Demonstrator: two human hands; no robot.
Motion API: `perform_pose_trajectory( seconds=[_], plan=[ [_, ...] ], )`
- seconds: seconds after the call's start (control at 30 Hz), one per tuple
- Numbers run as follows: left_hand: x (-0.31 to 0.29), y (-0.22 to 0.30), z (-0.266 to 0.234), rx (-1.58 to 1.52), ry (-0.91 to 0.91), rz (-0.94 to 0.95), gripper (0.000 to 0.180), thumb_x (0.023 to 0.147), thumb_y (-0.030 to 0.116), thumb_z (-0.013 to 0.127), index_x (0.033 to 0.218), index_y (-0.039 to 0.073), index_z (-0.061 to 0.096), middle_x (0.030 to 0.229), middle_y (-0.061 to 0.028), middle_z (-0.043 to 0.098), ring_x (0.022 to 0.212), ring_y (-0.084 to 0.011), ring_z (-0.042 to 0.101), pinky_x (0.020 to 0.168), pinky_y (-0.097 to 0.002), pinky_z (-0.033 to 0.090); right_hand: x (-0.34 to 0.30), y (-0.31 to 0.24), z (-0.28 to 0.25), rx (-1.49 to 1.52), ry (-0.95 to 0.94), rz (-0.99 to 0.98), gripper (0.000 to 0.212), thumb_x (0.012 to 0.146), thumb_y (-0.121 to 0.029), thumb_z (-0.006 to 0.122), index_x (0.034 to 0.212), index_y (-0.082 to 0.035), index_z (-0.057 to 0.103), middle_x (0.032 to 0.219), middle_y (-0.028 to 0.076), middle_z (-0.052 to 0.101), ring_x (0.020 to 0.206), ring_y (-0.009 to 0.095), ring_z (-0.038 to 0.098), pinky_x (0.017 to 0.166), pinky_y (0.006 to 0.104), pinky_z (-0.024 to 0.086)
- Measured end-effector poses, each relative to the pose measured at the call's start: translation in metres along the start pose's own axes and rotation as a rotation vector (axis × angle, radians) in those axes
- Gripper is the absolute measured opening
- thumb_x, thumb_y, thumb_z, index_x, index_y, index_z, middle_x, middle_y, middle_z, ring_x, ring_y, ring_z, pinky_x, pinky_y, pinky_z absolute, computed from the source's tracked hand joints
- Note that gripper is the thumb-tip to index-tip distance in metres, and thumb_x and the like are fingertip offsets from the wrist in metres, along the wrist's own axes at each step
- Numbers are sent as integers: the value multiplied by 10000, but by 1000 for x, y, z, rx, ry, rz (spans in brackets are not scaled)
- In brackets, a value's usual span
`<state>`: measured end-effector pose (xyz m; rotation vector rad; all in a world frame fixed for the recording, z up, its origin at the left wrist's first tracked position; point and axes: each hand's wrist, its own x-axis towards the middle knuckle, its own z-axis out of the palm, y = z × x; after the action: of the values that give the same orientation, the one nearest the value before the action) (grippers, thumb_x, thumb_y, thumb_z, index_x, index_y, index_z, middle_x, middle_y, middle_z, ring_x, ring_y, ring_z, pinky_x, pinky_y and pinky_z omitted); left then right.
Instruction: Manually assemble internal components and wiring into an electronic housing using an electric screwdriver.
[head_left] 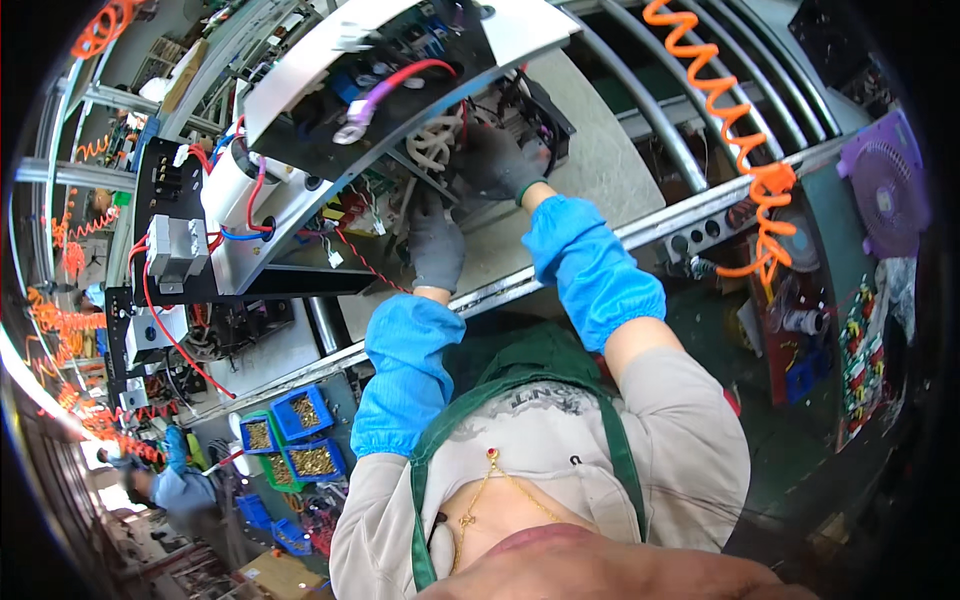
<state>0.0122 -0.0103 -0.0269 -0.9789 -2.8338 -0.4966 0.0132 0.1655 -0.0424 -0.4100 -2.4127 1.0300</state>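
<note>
A large open metal equipment housing point(385, 135), packed with wires and parts, stands on the worktable point(600, 130) in front of me. My left hand point(436, 248), in a dark grey glove, reaches up against its lower inner edge. Its fingers are bent in among the parts, and what they hold is hidden. Further right and higher, my right hand point(498, 165), in the same kind of glove, is curled beside a bundle of pale looped cable point(432, 145). A black framed part point(545, 115) lies just beyond it. A thick red-and-purple cable point(385, 95) with a ring lug crosses the housing's dark panel.
A white cylinder point(235, 185) and a grey block point(177, 250) with red wires sit on the left. Metal rollers point(650, 100) run behind the table. An orange coiled hose point(735, 110) hangs at right. Blue bins point(302, 412) of small brass-coloured parts stand lower left.
</note>
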Motion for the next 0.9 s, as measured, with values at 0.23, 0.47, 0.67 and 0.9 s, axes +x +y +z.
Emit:
perform_pose_trajectory(
  seconds=[0.23, 0.47, 0.67, 0.9],
  plan=[
    [1, -13, 2, -59, 79, 84, 511, 848, 218, 494, 1313, 34, 391, 1222, -326, 443, 1078, -465, 474, 911, -474, 400, -52, -24, -46, 1094, 464, 397, 195, 774, -96, 685, 915, -32, 565, 756, 38, 602, 682, 106, 595, 598, 269, 485],
    [1, -30, 11, 17, 136, 130, 482, 869, 305, 486, 1260, 27, 446, 1065, -279, 567, 932, -442, 551, 813, -482, 430, -68, -41, -36, 759, 457, 273, 270, 777, -184, 680, 984, -39, 583, 883, 111, 655, 822, 169, 599, 766, 306, 465],
    [-2, -10, -7, -427, 52, 14, 402, 873, 217, 507, 1229, 34, 475, 1071, -208, 596, 917, -379, 584, 795, -416, 464, -67, -21, -21, 633, 266, 79, 283, 761, -146, 670, 1010, -47, 581, 920, 140, 655, 881, 249, 632, 771, 336, 475],
    [2, -9, -13, -804, -25, -166, 331, 909, 145, 461, 1213, 22, 503, 1053, -139, 592, 815, -192, 607, 672, -300, 515, -70, -34, -49, 675, 12, 161, 383, 751, -12, 635, 1127, -14, 561, 1029, 88, 633, 918, 134, 573, 852, 279, 453]
  ],
)
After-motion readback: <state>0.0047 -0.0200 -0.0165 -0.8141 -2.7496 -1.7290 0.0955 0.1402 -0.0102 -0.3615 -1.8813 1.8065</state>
